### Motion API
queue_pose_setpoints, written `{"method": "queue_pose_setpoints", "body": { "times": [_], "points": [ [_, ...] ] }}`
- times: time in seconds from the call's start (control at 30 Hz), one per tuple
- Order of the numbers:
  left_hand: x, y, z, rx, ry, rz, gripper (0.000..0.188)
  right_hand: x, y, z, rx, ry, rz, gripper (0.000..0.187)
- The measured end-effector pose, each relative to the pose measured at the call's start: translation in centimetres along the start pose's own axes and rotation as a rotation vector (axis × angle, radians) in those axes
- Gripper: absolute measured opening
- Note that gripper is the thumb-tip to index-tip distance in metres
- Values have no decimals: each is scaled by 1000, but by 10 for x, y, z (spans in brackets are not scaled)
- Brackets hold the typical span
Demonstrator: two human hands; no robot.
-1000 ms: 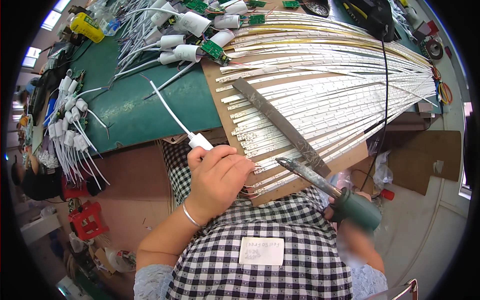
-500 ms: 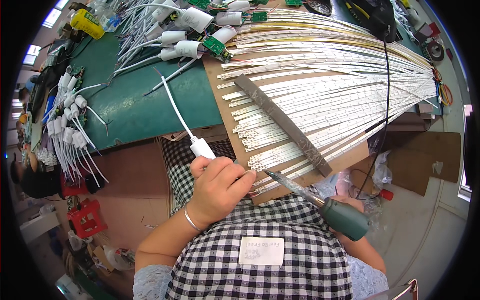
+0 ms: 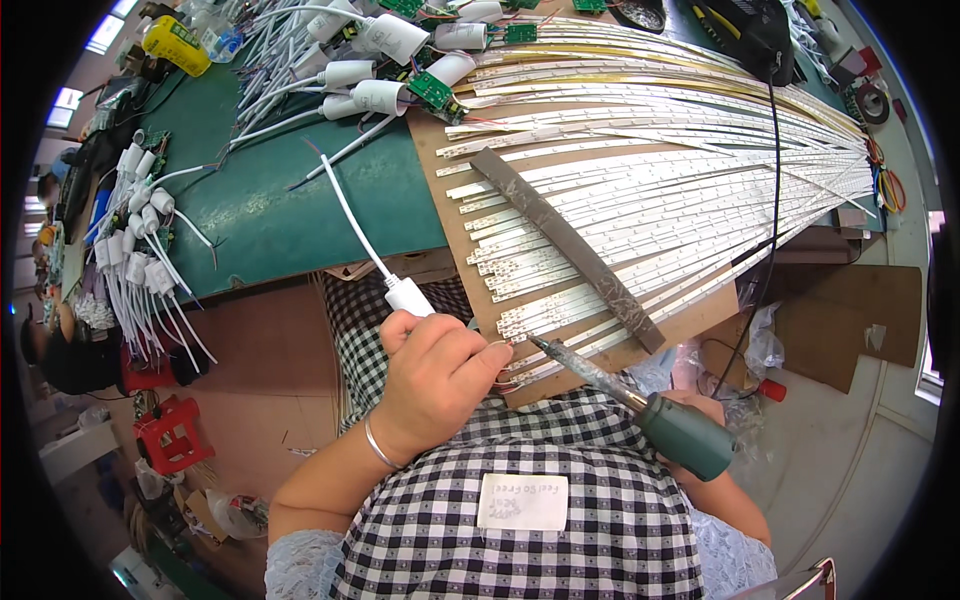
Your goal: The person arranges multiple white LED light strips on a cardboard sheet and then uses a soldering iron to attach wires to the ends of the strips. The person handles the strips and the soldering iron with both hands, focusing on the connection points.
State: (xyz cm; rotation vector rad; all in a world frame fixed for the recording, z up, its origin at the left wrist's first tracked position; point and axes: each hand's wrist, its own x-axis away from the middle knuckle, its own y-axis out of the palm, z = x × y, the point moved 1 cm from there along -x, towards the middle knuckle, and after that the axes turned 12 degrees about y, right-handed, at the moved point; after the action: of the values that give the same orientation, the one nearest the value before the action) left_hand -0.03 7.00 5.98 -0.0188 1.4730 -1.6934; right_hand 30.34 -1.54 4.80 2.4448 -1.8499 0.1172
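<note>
My left hand (image 3: 440, 375) is closed around a white plastic end cap (image 3: 407, 296), whose white cord runs up onto the green table. Its thumb and forefinger pinch together beside the near ends of the LED strips (image 3: 640, 215); thin wires show there, but what exactly they grip is too small to make out. In my right hand (image 3: 702, 404), partly hidden behind the green handle, is a soldering iron (image 3: 690, 437). The iron's tip points left, over the strip ends close to my left fingertips. A dark flat bar (image 3: 565, 248) lies across the strips on a brown board (image 3: 452, 222).
More white caps (image 3: 392, 38) with cords and green circuit boards (image 3: 432, 90) are heaped at the far side of the green table (image 3: 330, 225). Another bunch hangs over the left edge. A black cable (image 3: 776, 150) crosses the strips at right. A yellow bottle (image 3: 175, 46) stands far left.
Very little differs. The soldering iron and my left hand with the end cap have shifted only slightly.
</note>
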Motion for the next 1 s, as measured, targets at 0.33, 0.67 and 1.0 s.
{"method": "queue_pose_setpoints", "body": {
  "times": [0.33, 0.67, 1.0],
  "points": [
    [-4, -1, -2, 48, -30, -22, 15, 13, -7, 18, 48, 69, -12, 45],
    [-5, -1, -3, 63, -35, -54, 15, 15, -4, 24, 20, -6, -3, 61],
    [-6, -2, -2, 60, -38, -84, 15, 1, -3, -9, 46, 99, 109, 34]
  ]
}}
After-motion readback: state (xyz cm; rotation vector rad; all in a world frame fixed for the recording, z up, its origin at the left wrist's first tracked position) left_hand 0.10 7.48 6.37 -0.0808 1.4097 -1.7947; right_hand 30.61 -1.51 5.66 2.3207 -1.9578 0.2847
